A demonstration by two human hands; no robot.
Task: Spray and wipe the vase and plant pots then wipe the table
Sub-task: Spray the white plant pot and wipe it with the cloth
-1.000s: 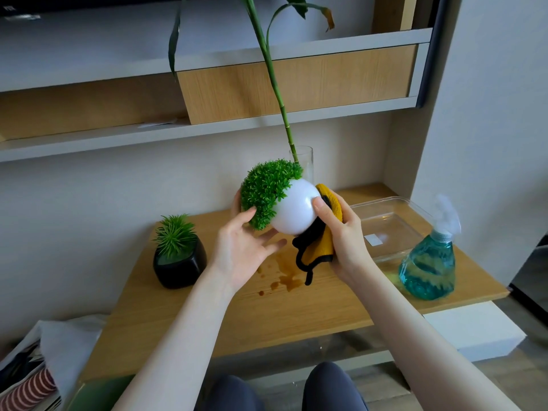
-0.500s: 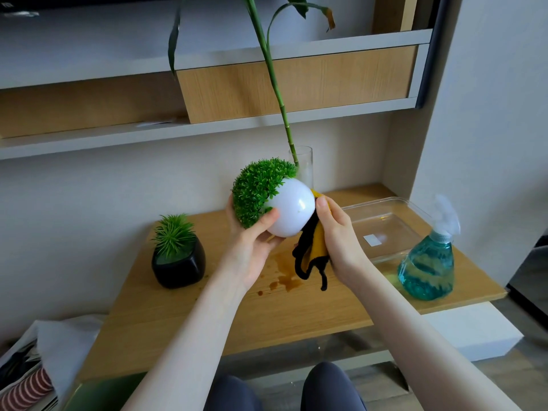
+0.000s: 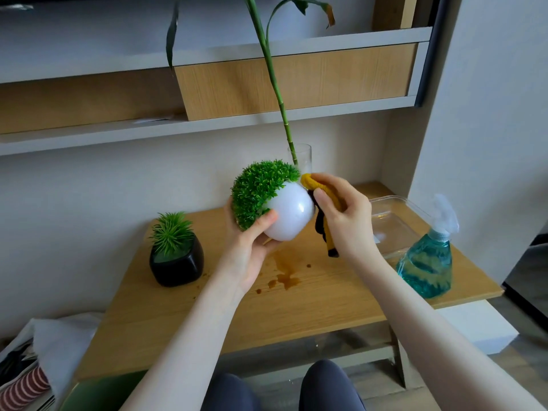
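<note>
two hands work above the wooden bench, and the white pot between them serves as the landmark. nearest the camera, below the pot, two dark-trousered knees show under the bench edge, and to the pot's lower left a heap of cloth and a striped thing lie on the floor.

the left hand cups the white pot from beneath and from its left, thumb curled over the front where the white meets the green foliage; the pot is lifted clear of the bench and tilted, its foliage leaning up and to the left. the right hand is at the pot's right side, fingers curled round a yellow and black cloth and pressing it against the pot's upper right flank; a tail of cloth hangs down below the hand.

directly under the pot, brown wet stains mark the bench. left of the pot a black pot with spiky green leaves stands on the bench. right of the pot, at the bench's near right corner, stands a blue spray bottle, with a clear plastic tray just behind it. behind the pot a glass vase holds a tall green stalk that rises past the wall shelves.
</note>
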